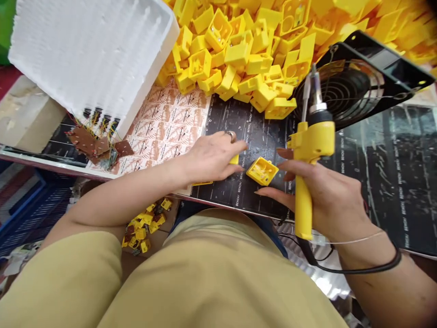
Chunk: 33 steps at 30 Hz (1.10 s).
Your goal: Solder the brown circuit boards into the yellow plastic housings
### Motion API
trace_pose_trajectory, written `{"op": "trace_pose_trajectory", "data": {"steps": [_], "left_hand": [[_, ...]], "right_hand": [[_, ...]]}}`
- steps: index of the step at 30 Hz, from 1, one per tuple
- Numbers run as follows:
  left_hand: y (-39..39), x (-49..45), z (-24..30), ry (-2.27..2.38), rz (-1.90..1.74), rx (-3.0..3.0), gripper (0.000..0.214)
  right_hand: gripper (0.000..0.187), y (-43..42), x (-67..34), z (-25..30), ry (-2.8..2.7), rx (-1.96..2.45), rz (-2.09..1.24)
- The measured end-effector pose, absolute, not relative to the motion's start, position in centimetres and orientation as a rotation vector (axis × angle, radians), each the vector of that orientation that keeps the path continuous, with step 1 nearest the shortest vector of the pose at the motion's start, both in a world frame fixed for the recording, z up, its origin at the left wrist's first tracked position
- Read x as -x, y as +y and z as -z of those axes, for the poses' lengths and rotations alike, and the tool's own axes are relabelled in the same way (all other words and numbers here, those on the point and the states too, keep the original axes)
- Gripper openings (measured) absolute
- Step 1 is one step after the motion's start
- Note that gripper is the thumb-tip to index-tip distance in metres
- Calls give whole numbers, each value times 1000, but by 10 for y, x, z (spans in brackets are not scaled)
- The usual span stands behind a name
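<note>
A small open yellow plastic case with bits inside lies on the black bench mat between my hands. My left hand has its thumb and fingers around another yellow plastic case, mostly hidden beneath it. My right hand holds a yellow soldering gun upright against the palm, its metal tip pointing away from me. That hand's thumb and fingertips reach toward the open case from the right, spread on either side of it. A yellow edge shows below my left wrist.
A large heap of yellow cases fills the back. A black fan stands behind the soldering gun. At left are a white foam block and wired brown circuit boards. Yellow pieces lie below the bench edge.
</note>
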<state>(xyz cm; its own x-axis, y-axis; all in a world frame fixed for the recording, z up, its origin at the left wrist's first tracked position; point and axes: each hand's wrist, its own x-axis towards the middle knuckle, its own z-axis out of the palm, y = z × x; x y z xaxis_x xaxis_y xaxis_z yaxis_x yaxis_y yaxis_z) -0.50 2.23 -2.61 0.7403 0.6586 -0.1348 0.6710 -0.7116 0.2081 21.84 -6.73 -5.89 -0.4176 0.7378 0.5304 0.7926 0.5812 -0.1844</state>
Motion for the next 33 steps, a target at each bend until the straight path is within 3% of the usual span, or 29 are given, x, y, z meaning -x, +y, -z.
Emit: {"op": "trace_pose_trajectory", "data": {"steps": [4, 9, 13, 17, 20, 24, 26, 30, 33], "left_hand": [[38, 5, 38, 781, -303, -2362, 43], [39, 25, 45, 897, -181, -2485, 41], [32, 37, 30, 935, -87, -2642, 45], [29, 33, 19, 813, 76, -2729, 57], [23, 20, 22, 881, 198, -2848, 44], [-3, 11, 26, 1021, 214, -3130, 27], [-17, 17, 23, 1008, 169, -3186, 33], [-35, 48, 15, 1203, 11, -3103, 68], [-36, 71, 18, 1411, 57, -3014, 75]], "right_hand": [[42, -62, -225, 72, -2252, 1126, -27], [22, -61, -218, 81, -2232, 1155, 146], [39, -72, -220, 71, -2268, 1259, 291], [42, -69, -222, 72, -2312, 1144, 106], [32, -62, -221, 80, -2311, 1031, -89], [34, -65, -220, 86, -2247, 1162, 20], [39, -71, -219, 86, -2215, 1227, 76], [40, -77, -214, 89, -2204, 1224, 98], [43, -75, -204, 92, -2141, 1190, 61]]}}
